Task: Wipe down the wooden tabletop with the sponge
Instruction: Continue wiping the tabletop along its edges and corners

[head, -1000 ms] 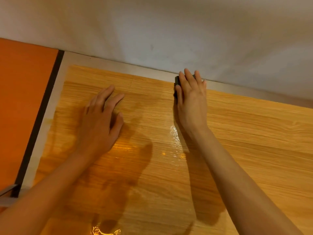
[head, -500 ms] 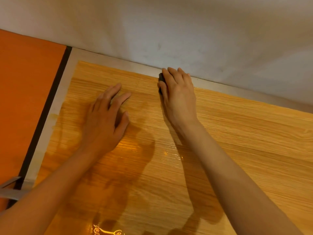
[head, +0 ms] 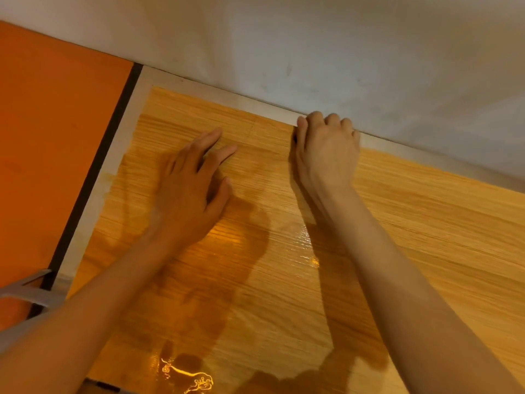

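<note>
Landmark: the pale strip [head: 227, 98] edging the far side of the glossy light-brown wooden tabletop [head: 426, 237], below the grey wall [head: 312, 38]. Left hand [head: 190, 191]: flat on the wood, short of the strip, fingers straight and spread, holding nothing. Right hand [head: 326, 155]: against the strip, fingers curled over the dark sponge [head: 294, 137], of which only a sliver shows at the thumb side; its long axis cannot be told. The sponge lies under the right hand; unwiped wood appears to extend rightward along the strip
</note>
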The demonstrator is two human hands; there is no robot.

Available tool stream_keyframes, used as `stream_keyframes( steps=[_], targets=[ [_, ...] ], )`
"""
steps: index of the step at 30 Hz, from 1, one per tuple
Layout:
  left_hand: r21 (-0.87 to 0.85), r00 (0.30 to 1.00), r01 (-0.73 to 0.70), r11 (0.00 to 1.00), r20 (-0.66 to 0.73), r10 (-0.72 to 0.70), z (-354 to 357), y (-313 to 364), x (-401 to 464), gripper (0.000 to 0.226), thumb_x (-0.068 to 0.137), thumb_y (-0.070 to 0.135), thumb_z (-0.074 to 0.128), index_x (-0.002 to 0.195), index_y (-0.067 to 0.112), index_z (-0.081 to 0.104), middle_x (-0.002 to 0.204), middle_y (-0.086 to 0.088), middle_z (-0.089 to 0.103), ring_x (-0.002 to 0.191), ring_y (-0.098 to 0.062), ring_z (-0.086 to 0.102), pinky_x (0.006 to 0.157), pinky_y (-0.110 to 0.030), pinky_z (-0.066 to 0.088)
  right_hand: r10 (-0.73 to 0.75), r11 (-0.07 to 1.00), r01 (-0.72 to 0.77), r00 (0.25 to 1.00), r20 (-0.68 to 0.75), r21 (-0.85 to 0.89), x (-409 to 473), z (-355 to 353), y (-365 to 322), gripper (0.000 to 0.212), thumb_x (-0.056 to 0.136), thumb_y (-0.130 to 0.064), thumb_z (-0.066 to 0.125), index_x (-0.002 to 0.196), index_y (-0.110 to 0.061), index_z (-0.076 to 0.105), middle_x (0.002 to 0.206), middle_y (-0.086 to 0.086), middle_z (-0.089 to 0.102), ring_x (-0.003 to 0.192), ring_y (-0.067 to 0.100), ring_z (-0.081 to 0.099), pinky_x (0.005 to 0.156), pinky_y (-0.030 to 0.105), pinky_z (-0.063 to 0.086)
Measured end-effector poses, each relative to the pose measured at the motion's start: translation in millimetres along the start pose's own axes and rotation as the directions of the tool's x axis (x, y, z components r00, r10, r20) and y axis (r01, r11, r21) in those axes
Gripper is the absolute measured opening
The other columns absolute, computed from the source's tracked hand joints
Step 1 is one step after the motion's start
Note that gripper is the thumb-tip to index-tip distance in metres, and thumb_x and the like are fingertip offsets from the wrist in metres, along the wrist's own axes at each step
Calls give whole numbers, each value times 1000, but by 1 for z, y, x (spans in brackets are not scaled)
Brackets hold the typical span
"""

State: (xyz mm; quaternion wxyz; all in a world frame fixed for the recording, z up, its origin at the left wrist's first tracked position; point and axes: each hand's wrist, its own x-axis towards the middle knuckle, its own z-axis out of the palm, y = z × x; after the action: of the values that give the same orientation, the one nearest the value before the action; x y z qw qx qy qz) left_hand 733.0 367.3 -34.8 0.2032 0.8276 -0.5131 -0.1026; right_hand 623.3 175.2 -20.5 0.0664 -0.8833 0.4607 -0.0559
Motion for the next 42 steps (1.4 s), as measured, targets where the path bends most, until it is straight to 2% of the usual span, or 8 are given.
stream_keyframes(
  steps=[6,12,23,26,29,32,36,42],
  targets=[
    [4,1000,-8,1000,-8,8,0,1,-1,49,101,34,42,146,16,48,161,-7,34,148,-27,33,113,-54,33,-229,960,220,973,36,175,6,3,-6,36,102,-38,35,111,-15,61,107,12,63,103,32,53,81,41,39],
    [-54,999,23,998,43,-21,-1,-4,0,52,101,39,41,151,22,41,164,-3,28,151,-26,27,115,-63,31,67,996,-67,998,-4,60,-20,-21,94,41,103,-34,30,108,-7,61,103,20,60,95,37,49,79,45,38],
    [-60,984,170,984,-42,-172,-36,-50,-61,56,103,28,44,155,9,36,165,-6,27,152,-20,22,123,-47,24,-188,981,184,977,101,55,26,23,-136,46,103,-46,30,116,-12,59,118,9,62,113,29,53,90,39,39],
    [-42,990,120,992,-67,-122,-30,-56,-64,56,104,28,43,156,9,33,166,-6,25,153,-18,19,124,-42,23,-273,952,253,957,101,170,25,18,-118,39,102,-40,35,110,-12,61,111,11,63,105,30,55,81,41,43],
    [-38,990,121,992,-74,-123,-27,-58,-64,57,105,30,40,157,8,32,167,-6,24,155,-22,20,127,-29,12,-189,947,166,980,61,274,12,8,-51,34,100,-36,39,108,-13,63,107,12,64,103,33,54,78,40,43],
    [-20,989,123,992,-83,-125,-26,-60,-63,57,105,31,39,157,8,32,167,-7,24,155,-22,21,126,-23,5,7,958,-1,1000,-21,287,-9,-1,9,37,102,-31,40,121,-8,61,119,14,63,112,34,53,92,42,43],
    [-4,989,118,993,-85,-118,-25,-62,-62,57,104,30,41,157,9,32,166,-7,25,155,-21,21,126,-24,5,56,953,-45,998,-31,299,-18,11,-11,43,103,-29,37,133,-3,53,141,13,51,140,33,33,119,50,19],
    [-34,985,112,993,-125,-116,-24,-60,-61,57,101,24,44,155,6,37,164,-10,30,153,-26,26,127,-32,14,-217,906,199,976,6,373,-122,7,-51,43,103,-17,40,144,-6,41,156,8,31,149,25,12,123,42,8]
  ],
)
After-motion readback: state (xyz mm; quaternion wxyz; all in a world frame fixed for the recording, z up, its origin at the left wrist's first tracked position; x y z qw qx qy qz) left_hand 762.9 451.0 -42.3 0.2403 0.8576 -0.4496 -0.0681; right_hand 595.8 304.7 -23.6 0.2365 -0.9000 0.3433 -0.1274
